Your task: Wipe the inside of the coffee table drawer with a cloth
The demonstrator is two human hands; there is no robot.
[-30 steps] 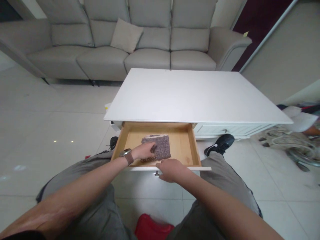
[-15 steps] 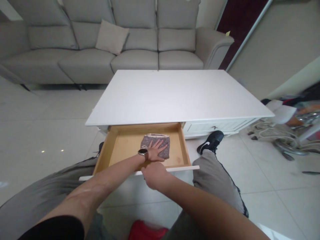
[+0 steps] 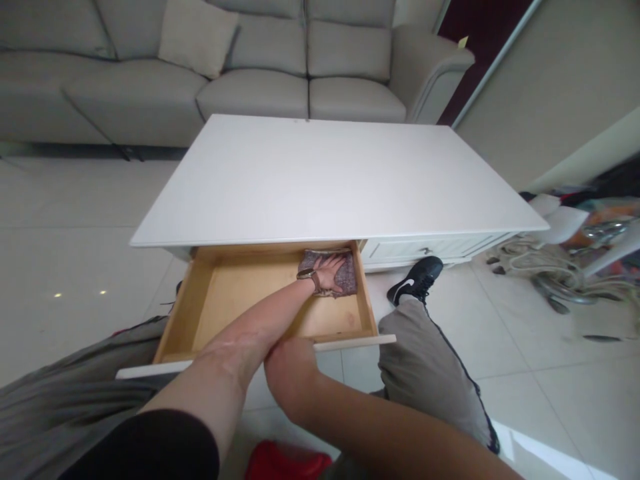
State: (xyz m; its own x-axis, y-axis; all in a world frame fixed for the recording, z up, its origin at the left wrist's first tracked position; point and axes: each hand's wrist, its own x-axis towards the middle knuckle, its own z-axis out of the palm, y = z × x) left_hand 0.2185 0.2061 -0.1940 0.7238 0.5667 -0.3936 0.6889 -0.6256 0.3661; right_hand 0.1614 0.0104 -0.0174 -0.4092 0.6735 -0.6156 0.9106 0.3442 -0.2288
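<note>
A folded brown-grey woven cloth [image 3: 349, 280] lies in the back right corner of a pulled-out wooden drawer [image 3: 240, 287]. My left hand [image 3: 330, 272], with a watch on its wrist, rests flat on the cloth, fingers spread. At the white drawer front [image 3: 353, 343], my right hand [image 3: 290, 365] is closed on the edge beneath my left forearm, and its fingers are mostly hidden.
The drawer belongs to a white coffee table [image 3: 330, 180], with a shut drawer [image 3: 400, 252] on its right. Behind stands a grey sofa [image 3: 355, 100]. A red object [image 3: 287, 461] is below me, and cables [image 3: 525, 257] lie at right.
My left hand has slid the cloth toward the drawer's back right corner. My right hand stays at the drawer front, and the camera view has shifted closer and downward.
</note>
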